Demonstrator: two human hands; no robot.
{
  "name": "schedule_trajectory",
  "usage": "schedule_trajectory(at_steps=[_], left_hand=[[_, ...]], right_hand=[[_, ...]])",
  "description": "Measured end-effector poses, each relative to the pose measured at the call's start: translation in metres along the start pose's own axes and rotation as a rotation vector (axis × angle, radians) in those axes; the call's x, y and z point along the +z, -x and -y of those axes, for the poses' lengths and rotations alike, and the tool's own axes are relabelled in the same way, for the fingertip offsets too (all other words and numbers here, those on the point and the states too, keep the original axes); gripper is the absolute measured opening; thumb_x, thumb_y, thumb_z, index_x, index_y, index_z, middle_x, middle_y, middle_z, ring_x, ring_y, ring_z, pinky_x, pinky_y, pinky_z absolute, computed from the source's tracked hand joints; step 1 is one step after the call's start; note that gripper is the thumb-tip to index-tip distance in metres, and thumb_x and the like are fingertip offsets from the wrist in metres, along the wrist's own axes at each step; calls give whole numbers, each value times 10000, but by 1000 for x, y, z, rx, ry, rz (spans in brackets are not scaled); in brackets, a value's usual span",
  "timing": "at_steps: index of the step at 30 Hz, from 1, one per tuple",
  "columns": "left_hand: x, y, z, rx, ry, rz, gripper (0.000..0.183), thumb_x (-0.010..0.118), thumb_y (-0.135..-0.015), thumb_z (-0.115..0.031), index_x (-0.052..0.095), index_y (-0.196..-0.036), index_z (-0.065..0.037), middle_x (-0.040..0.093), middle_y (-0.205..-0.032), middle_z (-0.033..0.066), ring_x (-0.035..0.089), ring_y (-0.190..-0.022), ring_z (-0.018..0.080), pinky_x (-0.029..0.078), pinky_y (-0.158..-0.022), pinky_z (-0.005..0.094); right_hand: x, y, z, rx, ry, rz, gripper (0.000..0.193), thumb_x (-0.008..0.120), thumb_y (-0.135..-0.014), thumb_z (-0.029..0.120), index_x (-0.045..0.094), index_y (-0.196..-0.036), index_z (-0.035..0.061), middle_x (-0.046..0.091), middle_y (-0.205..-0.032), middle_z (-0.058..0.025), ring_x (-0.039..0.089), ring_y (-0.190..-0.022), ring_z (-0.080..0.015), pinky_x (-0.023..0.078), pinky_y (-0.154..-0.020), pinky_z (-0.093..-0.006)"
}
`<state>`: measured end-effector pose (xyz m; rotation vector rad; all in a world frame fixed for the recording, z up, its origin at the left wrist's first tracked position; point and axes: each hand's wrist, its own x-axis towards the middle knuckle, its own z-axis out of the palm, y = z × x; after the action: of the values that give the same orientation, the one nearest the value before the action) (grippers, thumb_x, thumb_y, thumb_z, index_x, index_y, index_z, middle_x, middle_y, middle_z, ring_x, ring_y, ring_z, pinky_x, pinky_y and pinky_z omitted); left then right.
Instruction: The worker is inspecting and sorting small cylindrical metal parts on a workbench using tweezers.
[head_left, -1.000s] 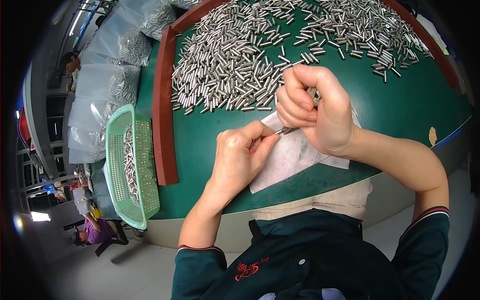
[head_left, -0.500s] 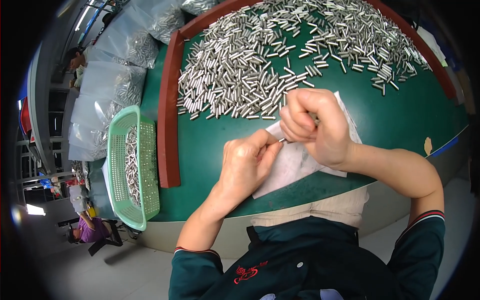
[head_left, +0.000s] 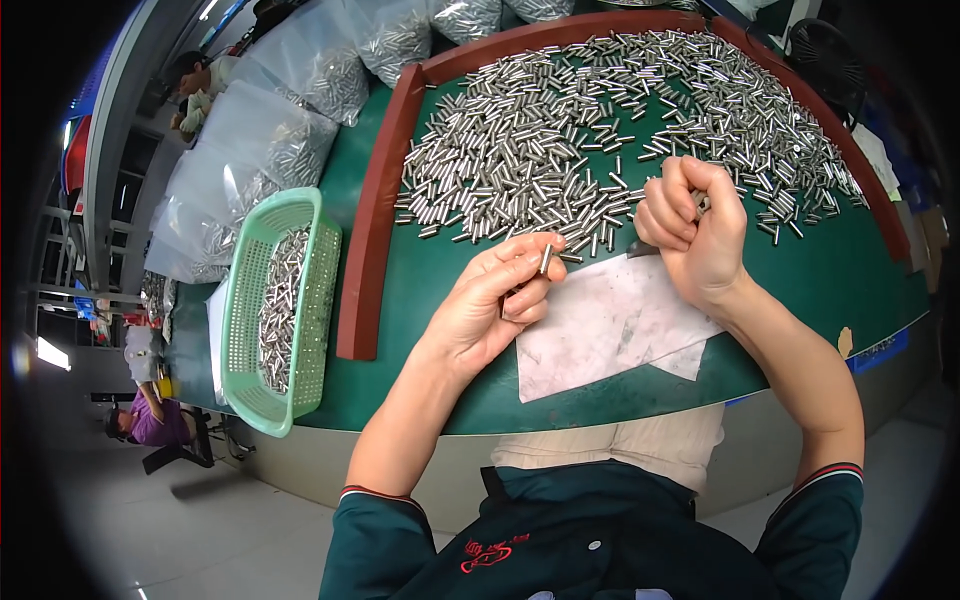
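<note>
Between the thumb and fingertips of my left hand (head_left: 490, 305) stands a short, shiny metal pin (head_left: 545, 260). My right hand (head_left: 700, 230) is curled into a fist to the right, apart from the left. A small dark tip (head_left: 642, 249) pokes out under that fist; what it belongs to is hidden by the fingers. Under and between the hands lies a smudged whitish cloth or paper sheet (head_left: 575, 345). Beyond them, a large heap of similar metal pins (head_left: 500, 150) spreads over the green table (head_left: 450, 400).
A dark red wooden rail (head_left: 375, 240) borders the heap at left, back and right. Left of it stands a pale green plastic basket (head_left: 325, 270) holding more pins. Clear bags of pins (head_left: 290, 140) line the far left edge. Another person (head_left: 160, 415) sits farther off at lower left.
My hands have moved apart. The left has turned, so its pin shows upright at the fingertips; the right fist has shifted away to the right. The whole view has also shifted a little.
</note>
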<state>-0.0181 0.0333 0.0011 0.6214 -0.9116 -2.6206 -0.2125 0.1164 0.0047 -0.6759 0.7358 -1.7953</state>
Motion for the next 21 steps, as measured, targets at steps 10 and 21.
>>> schedule_trajectory(at_steps=[10, 21], left_hand=[[0, 6, -4, 21, 46, 16, 241, 435, -914, -187, 508, -1017, 18, 454, -647, 3, 285, -456, 35, 240, -424, 181], [9, 102, -88, 1430, -1701, -1286, 158, 433, -906, -91, 558, -926, 4, 514, -694, 20, 411, -577, 73, 336, -515, 213]], right_hand=[[2, -2, 1, 37, 1, -8, 332, 317, -849, 229, 282, -537, 119, 235, -426, 29, 165, -379, -64, 154, -394, -235], [1, -1, 3, 51, 27, -31, 319, 316, -837, 211, 276, -534, 119, 224, -427, 34, 158, -381, -65, 151, -390, -233]])
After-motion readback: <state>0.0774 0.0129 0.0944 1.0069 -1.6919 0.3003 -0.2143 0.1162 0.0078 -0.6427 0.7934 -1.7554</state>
